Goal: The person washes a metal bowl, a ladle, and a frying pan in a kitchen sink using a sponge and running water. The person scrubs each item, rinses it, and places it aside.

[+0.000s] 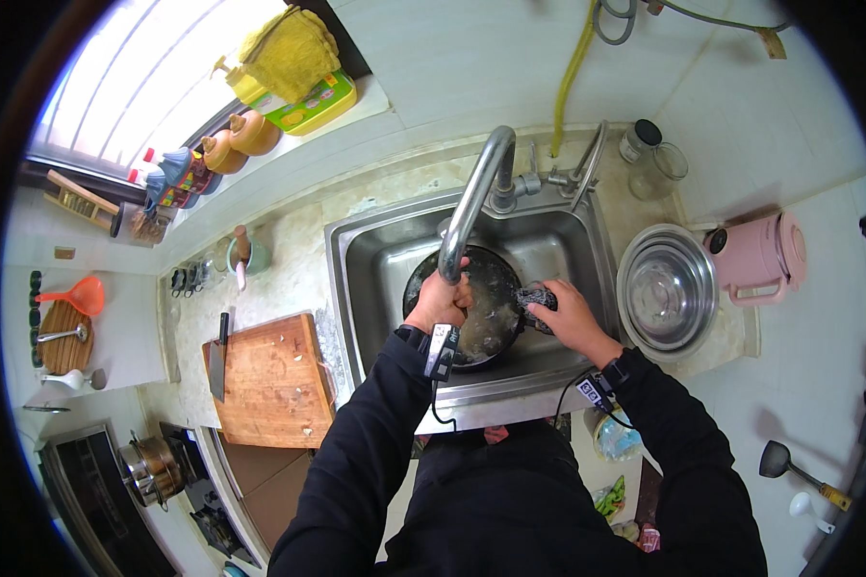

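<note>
A dark round pan [496,299] sits in the stainless steel sink [571,249], its surface wet and patchy with pale residue. My left hand [444,297] is curled in a fist over the pan's left part, just by the mouth of the chrome faucet [474,195]. What its fingers close on is hidden. At the pan's right edge, my right hand [566,317] grips a grey steel wool scrubber [537,296]. Under that hand a dark part, perhaps the pan's handle, is partly covered.
Left of the sink lies a wooden cutting board [270,382] with a cleaver [218,368] and food scraps on it. Nested metal bowls [629,288] and a pink electric kettle [750,249] stand right. Glass jars [649,177] occupy the back corner. A second, thinner tap [588,169] rises behind the sink.
</note>
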Demonstrator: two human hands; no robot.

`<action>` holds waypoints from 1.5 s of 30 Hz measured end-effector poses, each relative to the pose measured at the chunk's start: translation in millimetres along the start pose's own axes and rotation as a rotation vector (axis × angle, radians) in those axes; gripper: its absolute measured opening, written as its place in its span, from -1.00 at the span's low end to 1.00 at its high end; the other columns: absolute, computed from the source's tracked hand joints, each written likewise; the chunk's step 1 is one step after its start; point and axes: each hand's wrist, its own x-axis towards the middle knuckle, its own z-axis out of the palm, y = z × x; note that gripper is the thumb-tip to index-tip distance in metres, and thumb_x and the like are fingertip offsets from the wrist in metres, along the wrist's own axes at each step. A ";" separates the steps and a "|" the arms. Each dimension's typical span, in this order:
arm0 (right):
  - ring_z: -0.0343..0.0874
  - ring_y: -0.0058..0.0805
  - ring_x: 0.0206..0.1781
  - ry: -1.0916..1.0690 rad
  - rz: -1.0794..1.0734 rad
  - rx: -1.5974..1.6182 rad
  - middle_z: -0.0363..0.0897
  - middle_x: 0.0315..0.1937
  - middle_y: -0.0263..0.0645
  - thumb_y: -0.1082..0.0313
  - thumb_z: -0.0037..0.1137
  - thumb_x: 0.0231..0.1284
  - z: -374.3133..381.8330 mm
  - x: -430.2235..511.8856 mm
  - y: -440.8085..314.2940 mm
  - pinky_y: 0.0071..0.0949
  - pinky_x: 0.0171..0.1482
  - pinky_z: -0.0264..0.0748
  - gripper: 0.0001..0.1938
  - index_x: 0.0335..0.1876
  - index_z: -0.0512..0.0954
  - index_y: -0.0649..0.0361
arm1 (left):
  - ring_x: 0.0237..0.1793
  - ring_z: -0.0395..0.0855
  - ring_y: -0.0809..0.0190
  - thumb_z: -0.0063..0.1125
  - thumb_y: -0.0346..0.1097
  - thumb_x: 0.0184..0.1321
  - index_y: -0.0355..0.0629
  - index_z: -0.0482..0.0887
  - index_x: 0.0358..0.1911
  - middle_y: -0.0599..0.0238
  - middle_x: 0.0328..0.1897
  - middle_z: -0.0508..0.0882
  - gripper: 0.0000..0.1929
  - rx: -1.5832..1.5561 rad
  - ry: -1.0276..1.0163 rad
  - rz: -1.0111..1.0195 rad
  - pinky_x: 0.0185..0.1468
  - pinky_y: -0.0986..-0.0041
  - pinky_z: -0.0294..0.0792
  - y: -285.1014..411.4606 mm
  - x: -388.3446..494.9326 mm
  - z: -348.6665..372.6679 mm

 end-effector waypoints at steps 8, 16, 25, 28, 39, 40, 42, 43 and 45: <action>0.54 -0.01 0.21 -0.054 -0.163 0.023 0.62 0.08 -0.04 0.24 0.28 0.34 21.5 28.9 -34.6 -0.20 0.28 0.44 -0.59 0.24 0.56 0.20 | -0.57 0.27 0.44 -0.12 -0.24 0.62 -0.16 0.61 -0.05 0.49 -0.44 0.44 -0.78 0.577 0.151 0.158 -0.51 0.52 0.14 -51.1 -42.2 -35.5; 0.50 -0.04 0.22 -0.150 -0.688 -0.224 0.54 0.07 -0.10 0.29 0.22 0.34 75.4 53.0 -72.6 -0.13 0.25 0.48 -0.76 0.06 0.61 0.07 | -0.39 0.29 0.50 -0.02 -0.27 0.62 -0.20 0.74 -0.04 0.58 -0.43 0.46 -0.75 0.807 0.153 0.426 -0.32 0.55 0.19 -83.5 -70.0 -62.2; 0.58 0.09 0.09 -0.201 -0.659 -0.011 0.53 0.02 0.00 0.26 0.38 0.23 82.7 67.8 -65.2 -0.06 0.11 0.56 -0.72 -0.12 0.57 0.26 | -0.45 0.22 0.52 -0.01 -0.26 0.63 -0.22 0.73 -0.09 0.62 -0.48 0.39 -0.75 0.743 0.121 0.466 -0.39 0.56 0.11 -88.8 -101.0 -59.3; 0.64 0.03 0.00 -0.010 -0.472 0.005 0.58 -0.05 -0.07 0.27 0.41 0.20 84.2 63.5 -71.4 -0.11 0.05 0.60 -0.72 -0.14 0.57 0.25 | -0.45 0.23 0.52 -0.01 -0.26 0.63 -0.22 0.73 -0.09 0.61 -0.48 0.40 -0.75 0.719 0.136 0.432 -0.38 0.56 0.12 -84.9 -101.1 -56.0; 0.74 -0.06 -0.02 -0.031 -0.766 0.003 0.74 -0.10 -0.12 0.30 0.45 0.15 84.1 78.5 -77.4 -0.25 0.10 0.66 -0.76 -0.14 0.69 0.23 | -0.44 0.22 0.51 -0.01 -0.25 0.62 -0.22 0.70 -0.09 0.60 -0.47 0.38 -0.76 0.742 0.166 0.509 -0.39 0.54 0.11 -75.1 -86.6 -54.5; 0.73 -0.09 0.02 -0.078 -0.613 -0.029 0.73 -0.08 -0.14 0.30 0.46 0.14 82.8 78.8 -76.5 -0.25 0.12 0.65 -0.76 -0.15 0.69 0.21 | -0.44 0.22 0.51 -0.01 -0.25 0.63 -0.22 0.70 -0.09 0.60 -0.47 0.38 -0.76 0.762 0.169 0.499 -0.39 0.54 0.11 -74.8 -85.6 -54.1; 0.72 -0.11 0.04 -0.042 -0.369 0.078 0.73 -0.07 -0.15 0.28 0.47 0.13 81.6 78.5 -74.9 -0.23 0.13 0.65 -0.76 -0.15 0.69 0.19 | -0.44 0.22 0.51 -0.02 -0.25 0.63 -0.21 0.69 -0.09 0.60 -0.47 0.38 -0.76 0.744 0.145 0.469 -0.40 0.54 0.12 -74.1 -84.5 -53.7; 0.72 -0.12 0.05 0.029 -0.283 0.161 0.73 -0.06 -0.15 0.28 0.47 0.13 80.2 78.1 -73.8 -0.22 0.13 0.65 -0.76 -0.15 0.70 0.17 | -0.44 0.22 0.51 -0.02 -0.25 0.63 -0.22 0.70 -0.09 0.60 -0.47 0.39 -0.76 0.753 0.148 0.494 -0.40 0.54 0.12 -73.5 -83.5 -52.8; 0.71 -0.06 -0.03 -0.104 -0.721 0.006 0.69 -0.10 -0.11 0.33 0.46 0.10 79.4 78.7 -71.9 -0.19 0.05 0.63 -0.76 -0.13 0.70 0.18 | -0.44 0.23 0.51 -0.03 -0.26 0.63 -0.23 0.70 -0.09 0.59 -0.47 0.40 -0.75 0.770 0.153 0.537 -0.40 0.54 0.12 -72.7 -82.6 -50.6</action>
